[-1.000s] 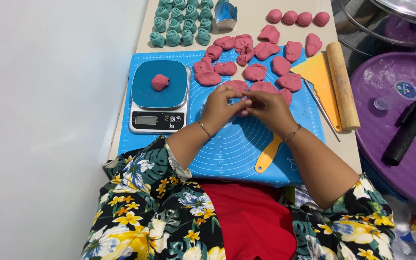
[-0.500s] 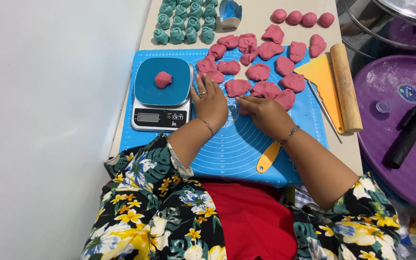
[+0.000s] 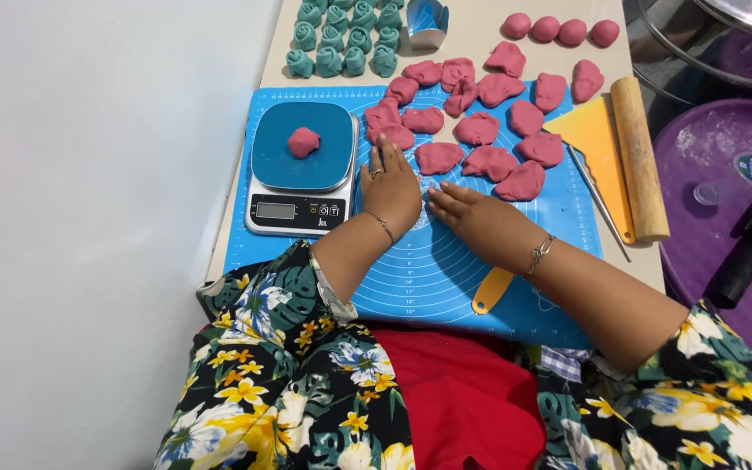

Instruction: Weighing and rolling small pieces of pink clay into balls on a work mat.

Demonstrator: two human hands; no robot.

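While both palms lie flat on the blue silicone mat [image 3: 446, 270], the left hand [image 3: 391, 187] rests fingers extended and gripping nothing, just beside the digital scale [image 3: 300, 170]; the right hand [image 3: 480, 218] is likewise spread and empty, its fingertips [image 3: 437, 193] near the closest pink dough pieces [image 3: 480, 148]. One pink lump [image 3: 303, 142] sits on the scale; teal dough pieces [image 3: 345, 39], a yellow scraper [image 3: 598, 139] and a wooden rolling pin [image 3: 639, 157] lie beyond.
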